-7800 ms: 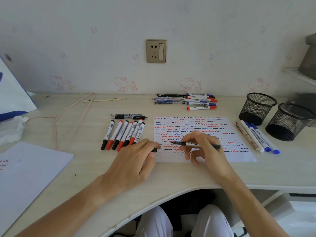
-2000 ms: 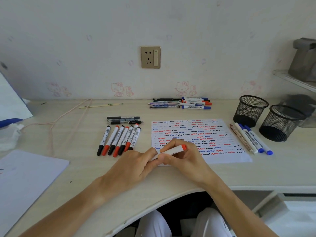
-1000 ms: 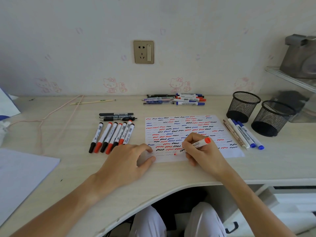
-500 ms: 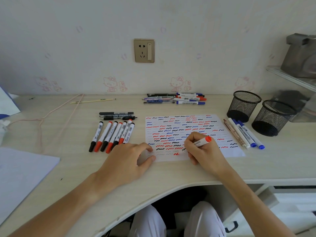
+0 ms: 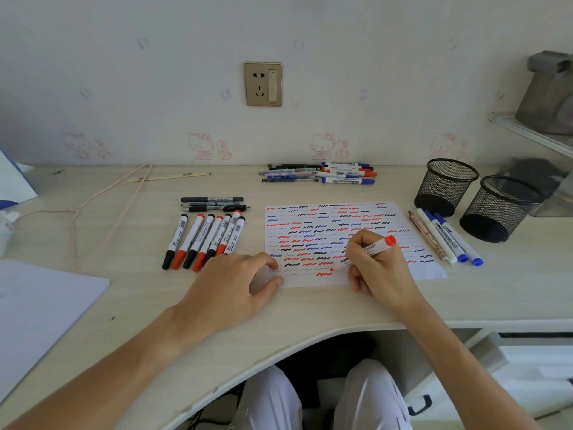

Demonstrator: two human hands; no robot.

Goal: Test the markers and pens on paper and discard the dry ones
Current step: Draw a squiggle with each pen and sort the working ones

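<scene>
Fresh red squiggle (image 5: 324, 274) on paper (image 5: 356, 212)

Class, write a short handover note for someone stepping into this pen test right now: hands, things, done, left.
Right hand grips a red marker, tip at the paper beside a fresh red squiggle.
Left hand rests on the paper's near-left corner; its fingers are curled, and I cannot tell whether it holds a cap.
Markers lie left of the paper, a pile at the wall, some by two empty mesh cups.
Left: judge this marker, then test the rest.
</scene>
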